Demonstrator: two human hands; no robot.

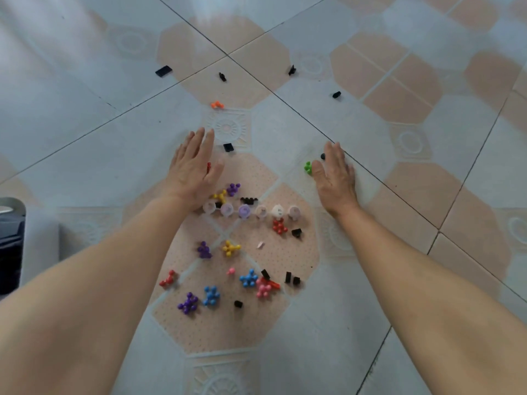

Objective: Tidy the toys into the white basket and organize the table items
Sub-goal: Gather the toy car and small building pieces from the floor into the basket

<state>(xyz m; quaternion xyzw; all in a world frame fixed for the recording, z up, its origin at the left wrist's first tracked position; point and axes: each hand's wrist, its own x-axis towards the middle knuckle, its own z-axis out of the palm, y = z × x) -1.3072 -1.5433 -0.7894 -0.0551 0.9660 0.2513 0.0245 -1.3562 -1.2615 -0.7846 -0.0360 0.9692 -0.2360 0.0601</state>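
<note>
Tiled floor (85,155): colourful knobbly toys (228,248) and black bricks (296,232) scattered between both arms, a few black pieces (163,71) farther off. Left hand (191,169) and right hand (334,175) flat, fingers straight, holding nothing; green toy (307,167) touching right thumb

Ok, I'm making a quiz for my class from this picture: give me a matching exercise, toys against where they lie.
Things:
1. green toy
2. orange toy
3. row of pale round figures
4. red toy

Places:
A. beyond both hands
B. by the left forearm
C. at the right hand's thumb
D. between the wrists

Pairs: 1-C, 2-A, 3-D, 4-B
</note>
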